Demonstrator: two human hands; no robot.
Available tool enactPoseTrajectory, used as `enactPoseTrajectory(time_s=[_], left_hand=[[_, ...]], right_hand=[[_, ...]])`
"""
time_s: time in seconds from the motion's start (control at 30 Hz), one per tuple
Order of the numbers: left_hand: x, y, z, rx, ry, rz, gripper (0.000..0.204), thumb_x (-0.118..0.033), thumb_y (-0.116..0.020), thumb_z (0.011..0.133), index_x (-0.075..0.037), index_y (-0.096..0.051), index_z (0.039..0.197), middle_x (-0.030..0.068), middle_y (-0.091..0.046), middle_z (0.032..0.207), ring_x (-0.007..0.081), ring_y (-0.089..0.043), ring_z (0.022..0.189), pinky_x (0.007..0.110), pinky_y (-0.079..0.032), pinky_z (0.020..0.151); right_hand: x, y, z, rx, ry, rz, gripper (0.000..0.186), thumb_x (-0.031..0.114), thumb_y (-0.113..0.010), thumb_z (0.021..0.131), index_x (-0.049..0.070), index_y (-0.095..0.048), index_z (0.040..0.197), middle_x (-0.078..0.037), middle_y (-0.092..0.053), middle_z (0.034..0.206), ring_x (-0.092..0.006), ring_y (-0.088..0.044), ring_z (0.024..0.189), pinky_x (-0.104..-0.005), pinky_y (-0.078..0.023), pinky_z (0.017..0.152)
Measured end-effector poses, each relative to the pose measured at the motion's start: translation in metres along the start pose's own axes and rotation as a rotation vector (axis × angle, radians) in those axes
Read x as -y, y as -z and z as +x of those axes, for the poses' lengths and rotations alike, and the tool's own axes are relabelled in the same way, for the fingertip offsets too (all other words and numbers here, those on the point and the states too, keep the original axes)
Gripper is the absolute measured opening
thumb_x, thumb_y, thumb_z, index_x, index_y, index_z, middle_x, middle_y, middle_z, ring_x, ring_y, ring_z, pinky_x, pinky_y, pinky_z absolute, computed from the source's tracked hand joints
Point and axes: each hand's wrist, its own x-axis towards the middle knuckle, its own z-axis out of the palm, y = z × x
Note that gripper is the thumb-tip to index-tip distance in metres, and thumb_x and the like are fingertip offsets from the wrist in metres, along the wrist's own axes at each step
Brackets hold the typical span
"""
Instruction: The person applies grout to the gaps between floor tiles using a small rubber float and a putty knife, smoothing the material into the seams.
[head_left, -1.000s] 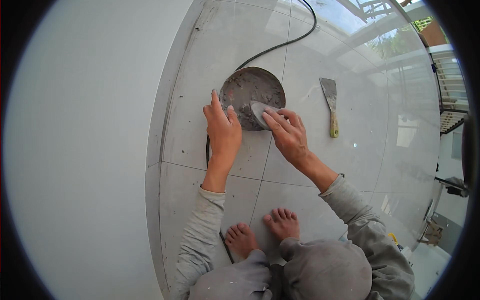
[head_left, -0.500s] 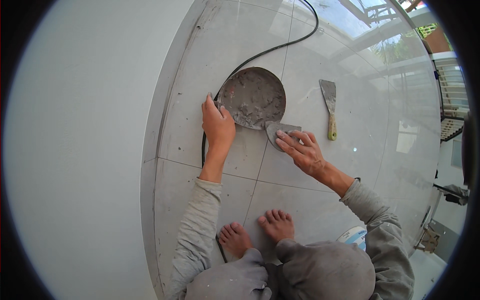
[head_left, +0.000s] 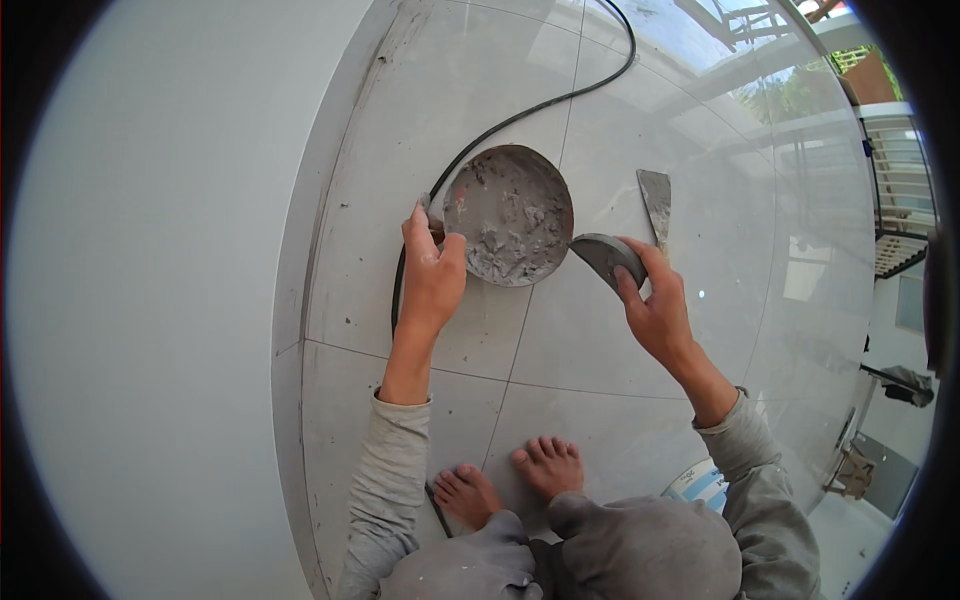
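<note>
A round metal pan (head_left: 508,215) holds lumpy grey paste on pale floor tiles. My left hand (head_left: 432,268) grips the pan's left side, where its fingertips curl around something partly hidden. My right hand (head_left: 655,310) holds a curved grey scraper or float (head_left: 603,258) just right of the pan, its tip close to or touching the rim; I cannot tell which. A putty knife (head_left: 654,200) lies flat farther right, its handle mostly hidden behind my right hand and the scraper.
A white wall (head_left: 150,300) rises along the left. A black cable (head_left: 560,98) snakes behind the pan and down its left. My bare feet (head_left: 550,468) are below, with a white-and-blue bucket (head_left: 693,488) to their right. A railing (head_left: 895,180) stands at the far right.
My right hand has lifted the scraper out of the paste, moved it rightward and turned it. My left hand has shifted its grip on the pan, which sits slightly lower in view.
</note>
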Motion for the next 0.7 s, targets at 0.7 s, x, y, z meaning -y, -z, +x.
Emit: enactPoseTrajectory(time_s=[0.7], left_hand=[[-0.007, -0.070, -0.016, -0.327, -0.297, -0.443, 0.062, -0.046, -0.038, 0.112, 0.007, -0.049, 0.142, 0.0143, -0.060, 0.129, 0.0171, -0.056, 0.118, 0.031, -0.045, 0.105]], right_hand=[[0.006, -0.053, -0.052, 0.070, 0.131, -0.208, 0.042, -0.005, -0.062, 0.090, -0.007, -0.058, 0.131, -0.022, -0.069, 0.109, -0.0354, -0.066, 0.096, -0.0419, -0.054, 0.084]])
